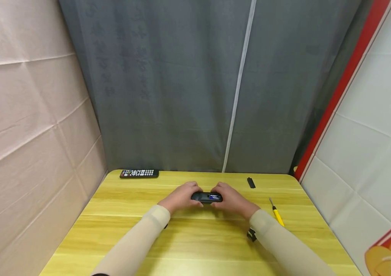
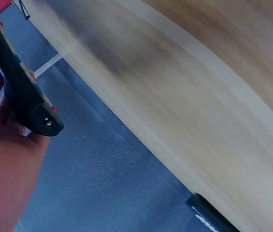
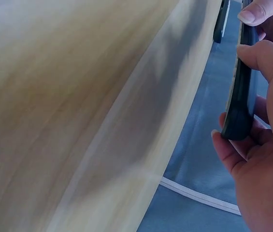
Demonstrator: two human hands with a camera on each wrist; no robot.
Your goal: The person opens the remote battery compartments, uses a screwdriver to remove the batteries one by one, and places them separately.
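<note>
A dark remote control (image 1: 202,197) is held level above the table between both hands, its back turned up. At its right end the battery compartment lies uncovered, with a blue-and-silver battery (image 1: 215,197) showing inside. My left hand (image 1: 183,197) grips the left end, thumb on the near side and fingers on the far side. The right hand (image 1: 231,200) grips the other end in the same way. Both wrist views show the remote (image 2: 22,89) edge-on, its buttons facing down toward the table. A small black battery cover (image 1: 251,183) lies on the table beyond the right hand.
Another black remote with many buttons (image 1: 139,173) rests at the table's far left corner. A screwdriver with a yellow handle (image 1: 278,216) lies right of the right forearm. A grey curtain (image 1: 181,96) hangs behind the wooden table (image 1: 195,245); pale sheets flank both sides.
</note>
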